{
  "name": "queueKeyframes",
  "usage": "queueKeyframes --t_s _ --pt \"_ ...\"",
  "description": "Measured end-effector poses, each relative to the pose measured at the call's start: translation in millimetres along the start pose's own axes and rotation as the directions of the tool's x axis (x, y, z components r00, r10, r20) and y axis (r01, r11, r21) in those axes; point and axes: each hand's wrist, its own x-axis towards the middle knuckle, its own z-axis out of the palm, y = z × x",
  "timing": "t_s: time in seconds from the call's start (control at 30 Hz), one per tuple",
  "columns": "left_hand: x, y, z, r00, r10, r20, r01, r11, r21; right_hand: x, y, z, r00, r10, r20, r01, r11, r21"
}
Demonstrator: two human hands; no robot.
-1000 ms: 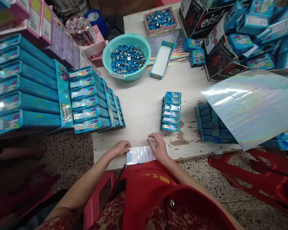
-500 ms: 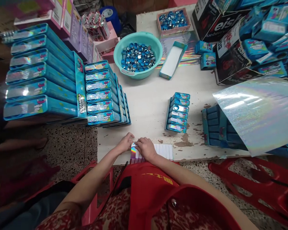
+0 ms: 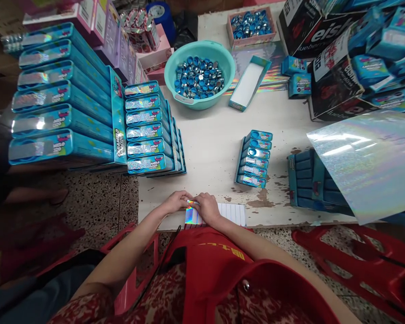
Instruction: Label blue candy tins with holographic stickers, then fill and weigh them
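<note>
A sticker sheet with white strips and a shiny rainbow-coloured left end lies at the table's front edge, against the red apron. My left hand is closed at the sheet's upper left corner, fingertips pinched on the shiny film. My right hand rests over the middle of the sheet, its fingers curled onto the same corner and meeting the left fingertips. The exact grip under the fingers is hidden. Beyond the hands, a short row of blue candy boxes stands on the table.
Stacked blue boxes rise on the left. A turquoise basin holds many blue and silver caps; a pink box holds more. An open tray lies behind. Cartons, a large shiny sheet and a red stool stand right.
My left fingers have closed in towards the right fingertips at the sheet's corner. More of the rainbow film shows under my hands. The whole view has shifted slightly.
</note>
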Motion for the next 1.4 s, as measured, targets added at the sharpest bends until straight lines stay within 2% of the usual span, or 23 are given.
queueKeyframes --t_s 0.23,0.4,0.47,0.63,0.83,0.93,1.07,1.23,1.4 --pt "2 -6 1.2 0.989 -0.059 -0.133 0.068 0.996 0.065 1 -2 -3 1.0 -0.009 0.021 0.009 1.0 -0.023" --pt "3 -3 4.8 0.984 -0.097 -0.148 0.111 0.99 0.09 0 -2 -3 0.995 -0.094 0.035 0.097 0.989 -0.112" --pt "2 -1 5.0 0.985 -0.103 -0.141 0.116 0.99 0.083 0 -1 -2 0.995 -0.086 0.044 0.09 0.99 -0.11" --pt "-1 -4 2.2 0.996 -0.016 -0.086 0.025 0.994 0.106 1 0 1 0.998 -0.02 0.064 0.022 0.999 -0.026" --pt "3 -13 0.1 0.993 -0.018 -0.114 0.043 0.974 0.22 3 1 3 0.998 -0.028 0.047 0.028 1.0 0.009" --pt "4 -10 -1.0 0.992 0.014 -0.125 0.024 0.954 0.298 5 2 4 0.999 -0.023 0.037 0.022 0.999 0.022" --pt "2 -5 -1.9 0.986 0.113 -0.12 -0.061 0.925 0.375 8 4 4 1.0 0.009 0.019 -0.01 0.998 0.057" --pt "-2 -4 -3.8 0.983 0.186 -0.01 -0.161 0.877 0.453 10 7 4 1.0 0.024 0.007 -0.025 0.996 0.087" --pt "-1 1 -8.0 0.985 0.172 -0.029 -0.13 0.833 0.538 11 8 3 1.0 0.009 -0.001 -0.009 0.995 0.098"
